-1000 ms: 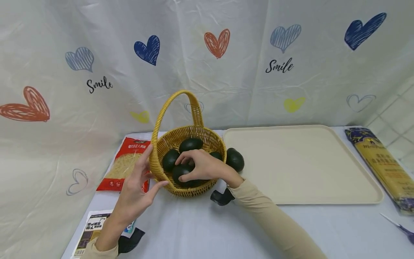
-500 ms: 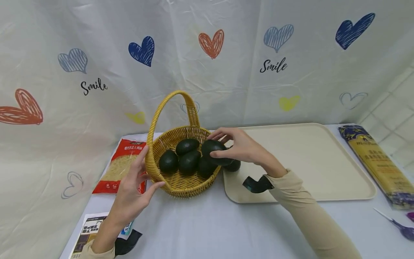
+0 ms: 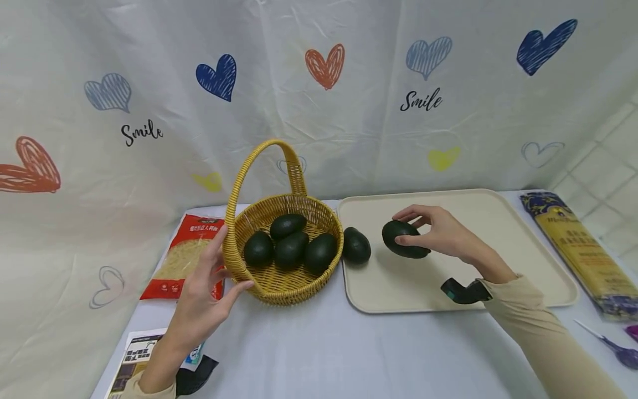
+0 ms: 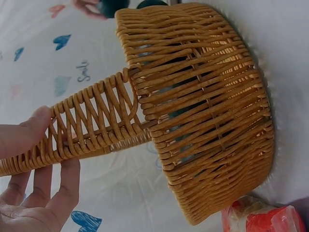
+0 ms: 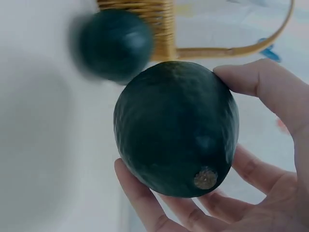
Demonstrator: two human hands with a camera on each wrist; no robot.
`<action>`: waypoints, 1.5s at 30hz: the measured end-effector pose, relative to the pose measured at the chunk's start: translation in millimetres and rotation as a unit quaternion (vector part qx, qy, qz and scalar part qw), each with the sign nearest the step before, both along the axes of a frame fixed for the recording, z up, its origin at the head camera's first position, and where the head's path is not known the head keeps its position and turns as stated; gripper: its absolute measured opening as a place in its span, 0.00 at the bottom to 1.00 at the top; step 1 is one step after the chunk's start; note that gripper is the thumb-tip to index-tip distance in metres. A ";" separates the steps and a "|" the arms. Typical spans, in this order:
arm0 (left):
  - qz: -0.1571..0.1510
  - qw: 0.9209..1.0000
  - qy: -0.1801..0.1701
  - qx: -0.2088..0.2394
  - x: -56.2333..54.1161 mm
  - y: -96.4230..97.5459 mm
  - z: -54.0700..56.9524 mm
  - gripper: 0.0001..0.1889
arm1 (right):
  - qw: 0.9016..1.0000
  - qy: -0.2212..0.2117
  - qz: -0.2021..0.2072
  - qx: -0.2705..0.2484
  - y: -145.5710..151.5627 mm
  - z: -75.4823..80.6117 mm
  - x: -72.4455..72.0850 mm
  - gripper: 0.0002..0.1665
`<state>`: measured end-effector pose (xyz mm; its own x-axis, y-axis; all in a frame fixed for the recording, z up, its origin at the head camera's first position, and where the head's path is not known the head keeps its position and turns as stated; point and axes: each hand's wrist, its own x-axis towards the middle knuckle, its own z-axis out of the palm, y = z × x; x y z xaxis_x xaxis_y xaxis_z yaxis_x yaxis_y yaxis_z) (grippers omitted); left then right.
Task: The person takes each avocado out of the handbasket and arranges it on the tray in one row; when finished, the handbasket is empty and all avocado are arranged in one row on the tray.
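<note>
My right hand (image 3: 438, 231) holds a dark green avocado (image 3: 405, 239) above the left part of the beige tray (image 3: 478, 299). In the right wrist view, thumb and fingers are round this avocado (image 5: 176, 130), and its stem end shows. A second avocado (image 3: 356, 246) lies on the tray's left edge, close beside the yellow wicker basket (image 3: 286, 296). Several more avocados (image 3: 291, 250) lie inside the basket. My left hand (image 3: 204, 291) is at the basket's left side. In the left wrist view, its thumb and fingers grip the lower part of the handle (image 4: 91, 121) from both sides.
A red pasta bag (image 3: 186, 255) lies behind the left hand, and a printed packet (image 3: 134, 354) lies near the left wrist. Right of the tray are a long yellow and purple package (image 3: 578, 249) and a purple spoon-like utensil (image 3: 618, 349). A heart-print curtain (image 3: 369, 122) hangs behind.
My right hand has taken an avocado out of the basket and carried it right, over the tray. The left hand has stayed at the handle, and the basket has not moved.
</note>
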<state>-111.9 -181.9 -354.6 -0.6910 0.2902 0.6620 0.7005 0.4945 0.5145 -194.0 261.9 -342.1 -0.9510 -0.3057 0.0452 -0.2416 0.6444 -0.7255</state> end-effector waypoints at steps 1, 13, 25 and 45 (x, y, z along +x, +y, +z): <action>-0.001 1.000 0.001 0.000 -0.3 0.2 0.2 0.63 | 1.000 -0.003 0.003 0.002 2.4 -4.7 -0.1 0.26; 0.013 1.000 -0.011 -0.004 0.9 1.7 -1.6 0.62 | 0.999 -0.026 0.031 0.013 4.8 -42.6 2.6 0.26; 0.008 1.000 -0.003 -0.003 0.6 0.9 -0.1 0.63 | 0.998 -0.001 0.055 -0.029 11.4 -37.0 1.2 0.25; 0.010 1.000 -0.006 -0.003 1.4 1.1 -0.6 0.63 | 0.990 0.058 0.124 0.041 19.4 -29.7 9.0 0.32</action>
<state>-110.5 -180.8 -355.2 -0.7040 0.2799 0.6527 0.6848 0.5112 0.5194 -185.1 281.3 -371.8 -0.8357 -0.5370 0.1150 -0.4788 0.6099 -0.6315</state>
